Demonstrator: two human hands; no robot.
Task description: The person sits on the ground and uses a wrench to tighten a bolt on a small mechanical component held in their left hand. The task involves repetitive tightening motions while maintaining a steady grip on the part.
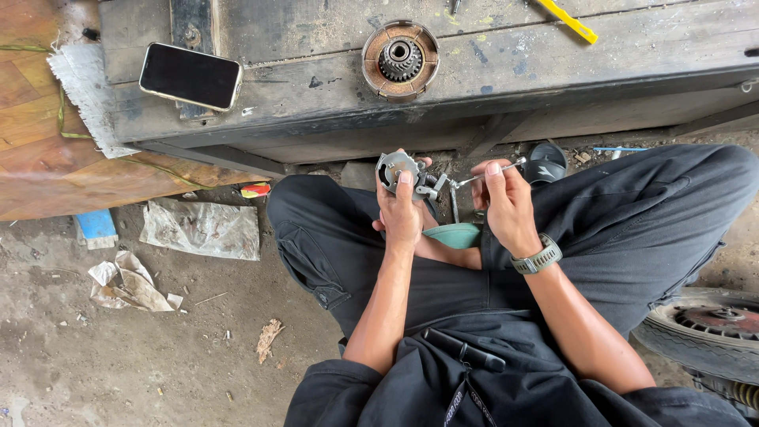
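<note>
My left hand (401, 212) grips a small grey metal engine part (399, 171) with a round opening, held up over my lap. My right hand (506, 204), with a grey watch at the wrist, pinches a thin metal rod-like tool (492, 173) whose tip points left at the part. Both hands sit close together above my crossed legs in dark trousers. A teal object (455, 234) shows just below the hands.
A dark wooden bench (316, 95) ahead carries a black phone (190, 76), a round rusty clutch part with a gear (400, 59) and a yellow tool (568, 20). Crumpled paper (202, 228) and scraps lie on the dirt floor at left. A tyre (708, 332) lies at right.
</note>
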